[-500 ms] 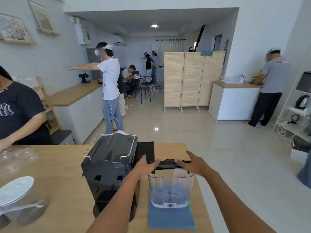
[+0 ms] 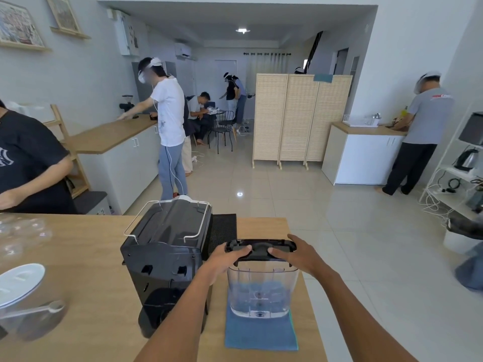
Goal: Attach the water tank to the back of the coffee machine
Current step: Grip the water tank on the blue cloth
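A clear plastic water tank (image 2: 261, 291) with a black lid (image 2: 260, 249) stands upright on a blue cloth (image 2: 261, 334) on the wooden table. My left hand (image 2: 226, 258) grips the lid's left end, thumb on top. My right hand (image 2: 300, 254) grips its right end the same way. The black coffee machine (image 2: 167, 257) stands just left of the tank, its back turned toward me, with a wire rail on top.
A black mat (image 2: 224, 231) lies behind the machine. A glass jar with a white lid and spoon (image 2: 23, 296) sits at the table's left. The table's right edge (image 2: 311, 296) is close to the tank. A person in black stands at far left; others work in the room.
Both hands have closed in on the tank's lid, thumbs now pressed on its top. The tank stands in the same place on the cloth.
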The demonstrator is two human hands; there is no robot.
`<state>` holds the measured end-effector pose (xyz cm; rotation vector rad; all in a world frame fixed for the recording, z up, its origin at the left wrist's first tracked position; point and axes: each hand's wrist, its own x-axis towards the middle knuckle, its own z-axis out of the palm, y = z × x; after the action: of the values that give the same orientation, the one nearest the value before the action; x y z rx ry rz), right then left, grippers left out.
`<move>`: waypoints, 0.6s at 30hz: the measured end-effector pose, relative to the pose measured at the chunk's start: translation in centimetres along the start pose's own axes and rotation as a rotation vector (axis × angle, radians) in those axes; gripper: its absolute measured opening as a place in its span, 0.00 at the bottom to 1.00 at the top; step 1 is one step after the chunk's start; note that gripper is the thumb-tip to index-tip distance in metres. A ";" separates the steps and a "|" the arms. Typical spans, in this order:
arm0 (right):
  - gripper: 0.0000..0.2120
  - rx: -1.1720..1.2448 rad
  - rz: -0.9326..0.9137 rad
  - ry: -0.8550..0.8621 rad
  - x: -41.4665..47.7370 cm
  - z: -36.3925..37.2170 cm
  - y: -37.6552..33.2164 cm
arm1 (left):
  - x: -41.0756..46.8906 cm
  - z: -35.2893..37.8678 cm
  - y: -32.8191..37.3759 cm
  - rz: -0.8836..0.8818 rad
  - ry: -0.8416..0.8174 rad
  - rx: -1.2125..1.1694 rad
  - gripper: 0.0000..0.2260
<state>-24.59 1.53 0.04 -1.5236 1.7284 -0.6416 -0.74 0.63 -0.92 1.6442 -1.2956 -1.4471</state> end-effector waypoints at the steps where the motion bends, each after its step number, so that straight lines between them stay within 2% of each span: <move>1: 0.52 0.000 -0.015 0.010 -0.1 -0.1 -0.1 | -0.2 -0.1 0.1 0.024 0.009 -0.022 0.25; 3: 0.50 0.014 -0.062 0.027 -0.2 -0.1 -0.2 | -0.4 -0.1 0.4 0.112 0.031 -0.027 0.20; 5: 0.53 0.033 -0.088 0.031 0.0 -0.1 0.0 | -0.4 -0.2 0.2 0.214 0.062 -0.017 0.16; 11: 0.50 0.094 -0.148 0.066 -0.4 0.0 -0.4 | -0.6 0.3 -0.2 0.470 0.174 0.033 0.19; 15: 0.50 0.197 -0.173 0.148 -1.4 0.7 -0.5 | -1.4 1.5 0.0 0.473 0.235 0.007 0.22; 18: 0.41 0.267 -0.186 0.207 -1.9 1.2 -0.4 | -2.2 2.3 0.7 0.422 0.258 -0.112 0.26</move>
<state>-23.34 3.48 0.02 -1.4784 1.5831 -1.1133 -2.99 2.79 0.02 1.3314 -1.2902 -1.0005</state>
